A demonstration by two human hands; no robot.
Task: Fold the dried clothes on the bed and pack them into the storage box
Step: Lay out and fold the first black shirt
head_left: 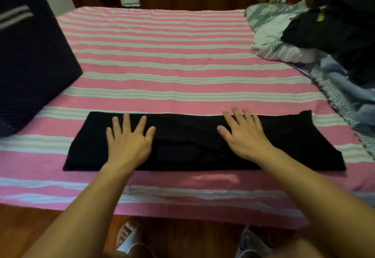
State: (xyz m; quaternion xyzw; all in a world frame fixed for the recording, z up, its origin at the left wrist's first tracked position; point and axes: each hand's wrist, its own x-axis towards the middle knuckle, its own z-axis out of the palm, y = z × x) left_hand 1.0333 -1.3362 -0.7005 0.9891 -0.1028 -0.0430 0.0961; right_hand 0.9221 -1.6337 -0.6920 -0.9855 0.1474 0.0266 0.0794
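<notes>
One bed (162, 59) fills most of the view, covered by a sheet in pink and pale stripes that run from side to side. At the bed's left edge stands a dark storage box (30, 61), a tall fabric cube with a pale striped handle near its top; its near corner juts toward the middle of the bed. Along the right edge, toward the far right corner, lies a pile of unfolded clothes (324, 40): black cloth on top, white and grey floral pieces under it, and blue fabric trailing toward the near side. Close to the near edge of the bed lies a black garment (192, 146), spread flat as a long band running left to right, well apart from the box and just short of the clothes pile. The left hand (129, 142) rests palm-down on the left part of the garment, its grip apart, with fingers straight and spread. The right hand (243, 134) lies flat on the right part in the same way, fingers splayed and holding nothing. Both forearms reach in from the near edge. Below the bed's near edge, two feet in light slippers (129, 239) stand on a reddish wooden floor (24, 229).
</notes>
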